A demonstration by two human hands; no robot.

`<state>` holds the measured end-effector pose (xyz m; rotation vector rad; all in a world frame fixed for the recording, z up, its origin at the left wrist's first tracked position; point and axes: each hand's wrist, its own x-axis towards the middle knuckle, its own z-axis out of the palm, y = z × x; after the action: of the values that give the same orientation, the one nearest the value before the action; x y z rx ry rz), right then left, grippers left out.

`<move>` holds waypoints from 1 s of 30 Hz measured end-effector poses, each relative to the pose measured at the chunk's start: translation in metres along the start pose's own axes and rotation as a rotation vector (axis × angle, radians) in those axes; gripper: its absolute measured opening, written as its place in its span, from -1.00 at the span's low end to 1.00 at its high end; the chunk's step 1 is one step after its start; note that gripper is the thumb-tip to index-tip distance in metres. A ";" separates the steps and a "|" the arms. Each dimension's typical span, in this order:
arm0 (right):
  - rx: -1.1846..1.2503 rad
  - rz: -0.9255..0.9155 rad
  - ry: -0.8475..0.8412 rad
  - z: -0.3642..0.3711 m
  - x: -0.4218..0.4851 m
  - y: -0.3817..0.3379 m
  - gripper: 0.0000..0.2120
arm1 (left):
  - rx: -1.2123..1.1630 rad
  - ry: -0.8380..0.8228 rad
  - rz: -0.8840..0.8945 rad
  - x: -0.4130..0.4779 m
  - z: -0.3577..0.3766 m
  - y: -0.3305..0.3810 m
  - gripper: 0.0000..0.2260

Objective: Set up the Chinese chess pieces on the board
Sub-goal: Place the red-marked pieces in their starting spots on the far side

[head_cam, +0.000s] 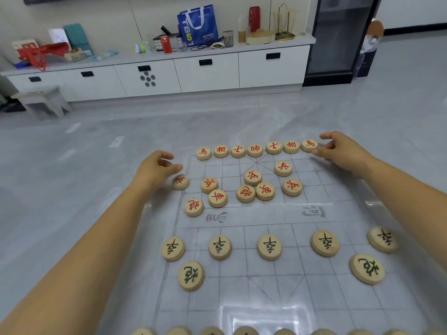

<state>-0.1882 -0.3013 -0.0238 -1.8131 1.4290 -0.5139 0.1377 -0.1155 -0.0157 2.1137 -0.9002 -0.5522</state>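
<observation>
A grey tiled floor (72,165) carries the clear board (266,281), with a cluttered white cabinet (208,73) far behind. The right hand (343,151) has its fingers pinching the far-right horse piece (309,144). The left hand (154,170) has its fingers curled over a left-edge red piece (181,182); whether they grip anything is unclear.

Clear plastic board (266,215) lies on the grey floor (72,165).

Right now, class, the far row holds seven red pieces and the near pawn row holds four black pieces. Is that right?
No. The head view shows the near pawn row holds five black pieces, not four. The far row does hold seven red pieces.
</observation>
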 end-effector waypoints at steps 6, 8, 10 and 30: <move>0.126 -0.089 0.071 -0.014 -0.036 -0.002 -0.58 | -0.033 -0.107 -0.050 -0.045 -0.032 -0.028 -0.67; 0.135 -0.080 0.034 -0.019 -0.049 -0.007 -0.59 | -0.033 -0.126 -0.044 -0.054 -0.032 -0.029 -0.66; 0.129 -0.062 -0.015 -0.022 -0.064 -0.012 -0.61 | -0.017 -0.143 -0.027 -0.063 -0.027 -0.029 -0.66; 0.017 -0.059 -0.067 -0.024 -0.152 0.007 -0.64 | -0.037 -0.013 0.113 -0.101 -0.004 -0.045 -0.72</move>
<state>-0.2537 -0.1656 0.0070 -1.8468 1.3258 -0.4892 0.0926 -0.0179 -0.0394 2.0142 -1.0031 -0.5210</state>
